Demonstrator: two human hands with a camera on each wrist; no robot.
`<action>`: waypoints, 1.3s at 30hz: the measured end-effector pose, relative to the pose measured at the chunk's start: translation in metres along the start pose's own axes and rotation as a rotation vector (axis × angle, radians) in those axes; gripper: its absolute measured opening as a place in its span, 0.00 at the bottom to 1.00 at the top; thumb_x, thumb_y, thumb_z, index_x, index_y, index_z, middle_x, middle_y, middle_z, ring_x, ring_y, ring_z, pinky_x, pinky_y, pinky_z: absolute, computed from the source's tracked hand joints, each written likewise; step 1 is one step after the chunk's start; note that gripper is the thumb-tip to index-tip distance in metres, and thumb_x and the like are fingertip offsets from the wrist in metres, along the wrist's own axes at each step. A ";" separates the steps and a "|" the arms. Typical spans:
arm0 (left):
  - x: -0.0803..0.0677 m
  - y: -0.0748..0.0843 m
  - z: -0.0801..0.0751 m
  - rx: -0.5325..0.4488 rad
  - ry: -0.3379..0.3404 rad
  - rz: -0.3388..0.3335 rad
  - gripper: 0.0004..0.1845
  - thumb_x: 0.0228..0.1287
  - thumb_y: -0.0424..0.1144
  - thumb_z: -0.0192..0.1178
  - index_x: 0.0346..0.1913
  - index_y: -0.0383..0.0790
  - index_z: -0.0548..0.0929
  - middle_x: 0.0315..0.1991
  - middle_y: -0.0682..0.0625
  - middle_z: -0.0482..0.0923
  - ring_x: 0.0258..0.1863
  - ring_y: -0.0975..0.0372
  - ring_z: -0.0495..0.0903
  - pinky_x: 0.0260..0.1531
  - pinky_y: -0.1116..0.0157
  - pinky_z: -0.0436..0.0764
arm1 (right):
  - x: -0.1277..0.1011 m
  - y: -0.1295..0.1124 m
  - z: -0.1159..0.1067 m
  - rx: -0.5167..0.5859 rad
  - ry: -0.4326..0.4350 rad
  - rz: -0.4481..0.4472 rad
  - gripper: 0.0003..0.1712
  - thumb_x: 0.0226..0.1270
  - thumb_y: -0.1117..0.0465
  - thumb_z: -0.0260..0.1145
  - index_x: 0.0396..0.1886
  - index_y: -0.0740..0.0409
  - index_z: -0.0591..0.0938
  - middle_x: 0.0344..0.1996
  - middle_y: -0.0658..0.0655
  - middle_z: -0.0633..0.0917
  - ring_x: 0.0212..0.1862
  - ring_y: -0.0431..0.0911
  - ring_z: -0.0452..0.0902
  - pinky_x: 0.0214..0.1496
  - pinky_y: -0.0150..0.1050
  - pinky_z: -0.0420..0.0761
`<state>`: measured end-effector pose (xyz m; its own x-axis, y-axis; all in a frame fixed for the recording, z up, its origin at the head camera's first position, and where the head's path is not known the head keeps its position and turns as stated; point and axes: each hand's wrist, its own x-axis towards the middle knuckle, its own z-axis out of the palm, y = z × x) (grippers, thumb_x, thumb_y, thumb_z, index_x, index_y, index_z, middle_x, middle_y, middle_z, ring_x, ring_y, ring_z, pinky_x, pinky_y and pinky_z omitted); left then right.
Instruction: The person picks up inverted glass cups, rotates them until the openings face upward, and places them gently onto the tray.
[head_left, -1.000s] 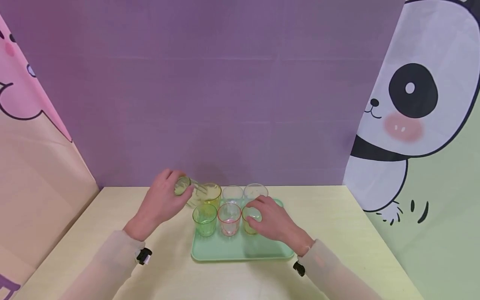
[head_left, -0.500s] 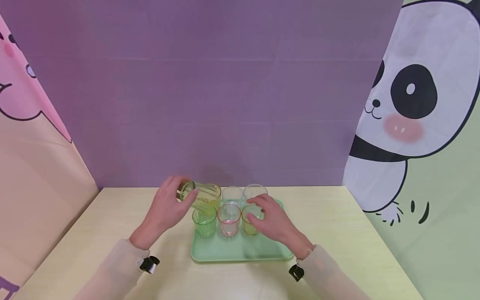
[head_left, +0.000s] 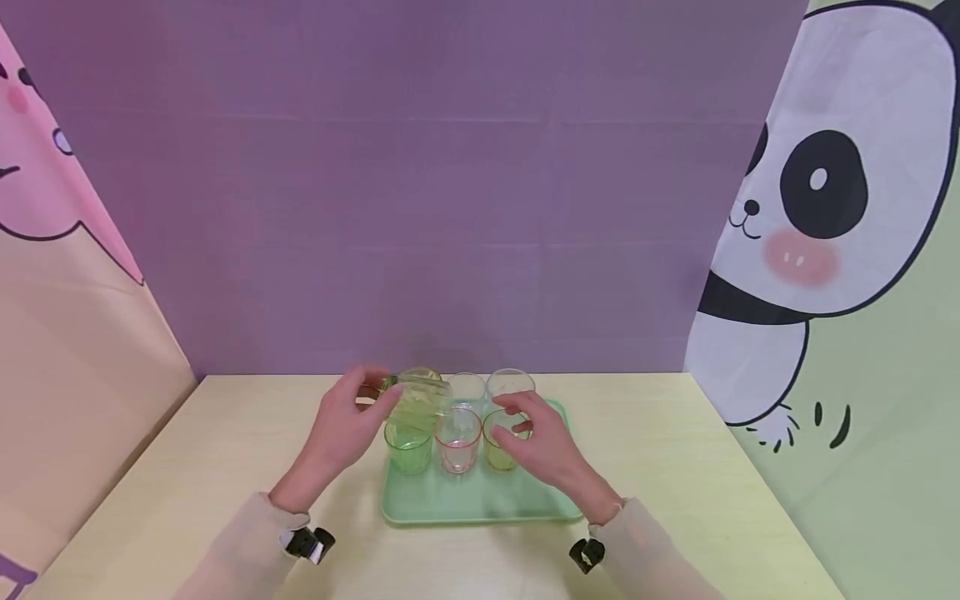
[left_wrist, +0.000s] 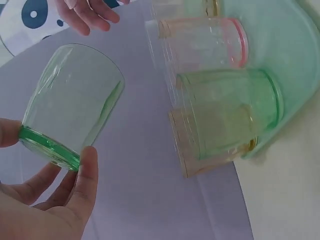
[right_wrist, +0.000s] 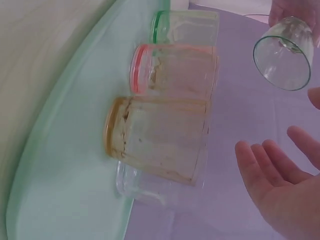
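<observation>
My left hand (head_left: 341, 429) pinches a green-tinted drinking glass (left_wrist: 75, 100) near its thick green base. That glass is tipped on its side above the tray's left part, its mouth toward my right hand. My right hand (head_left: 547, 446) hovers at the front right with loosely bent fingers, holding nothing; in the right wrist view a gap separates it from an amber glass (right_wrist: 160, 137). Left of the amber one stand a pink-rimmed glass (head_left: 458, 454) and another green glass (head_left: 409, 458), upright in the front row.
A pale green tray (head_left: 480, 504) carries the glasses in two rows on a light wooden table (head_left: 675, 467). Behind the front row stand two clear glasses, left (head_left: 465, 387) and right (head_left: 512, 381), and a yellow glass (head_left: 422, 372), partly hidden. A purple backdrop (head_left: 450, 208) rises behind.
My left hand has moved right and slightly nearer with the green glass, bringing it over the tray and turning its mouth rightward. My right hand has opened slightly and drawn off the amber glass.
</observation>
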<state>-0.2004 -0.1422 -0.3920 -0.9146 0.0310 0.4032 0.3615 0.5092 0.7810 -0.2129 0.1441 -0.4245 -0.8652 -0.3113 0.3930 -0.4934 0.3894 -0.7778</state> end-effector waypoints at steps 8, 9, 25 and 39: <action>-0.009 0.002 0.009 -0.078 -0.029 -0.100 0.19 0.76 0.46 0.58 0.59 0.37 0.79 0.50 0.44 0.80 0.54 0.52 0.80 0.54 0.53 0.78 | -0.002 0.000 0.006 0.146 0.010 0.053 0.23 0.66 0.63 0.70 0.61 0.59 0.81 0.55 0.55 0.82 0.55 0.51 0.78 0.52 0.38 0.83; -0.010 0.002 0.011 -0.090 -0.028 -0.100 0.18 0.76 0.46 0.58 0.59 0.37 0.79 0.50 0.44 0.80 0.53 0.52 0.80 0.53 0.53 0.78 | -0.002 0.000 0.006 0.154 0.013 0.051 0.23 0.66 0.63 0.70 0.61 0.58 0.81 0.55 0.55 0.82 0.55 0.50 0.78 0.52 0.38 0.83; -0.023 0.006 0.032 -0.315 -0.071 -0.138 0.16 0.76 0.41 0.59 0.58 0.34 0.79 0.51 0.43 0.79 0.46 0.56 0.82 0.43 0.66 0.82 | -0.003 -0.006 0.011 0.254 -0.055 0.036 0.31 0.69 0.61 0.67 0.69 0.64 0.73 0.65 0.62 0.77 0.64 0.63 0.73 0.55 0.37 0.81; -0.027 0.010 0.045 -0.361 -0.069 -0.163 0.15 0.75 0.39 0.59 0.56 0.32 0.78 0.49 0.41 0.80 0.45 0.58 0.82 0.42 0.66 0.83 | -0.007 -0.007 0.012 0.403 -0.059 -0.030 0.31 0.68 0.62 0.67 0.68 0.68 0.72 0.61 0.69 0.77 0.61 0.60 0.75 0.56 0.40 0.82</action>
<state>-0.1809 -0.0994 -0.4166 -0.9707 0.0391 0.2370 0.2402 0.1777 0.9543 -0.2021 0.1333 -0.4281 -0.8387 -0.3712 0.3984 -0.4335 0.0123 -0.9011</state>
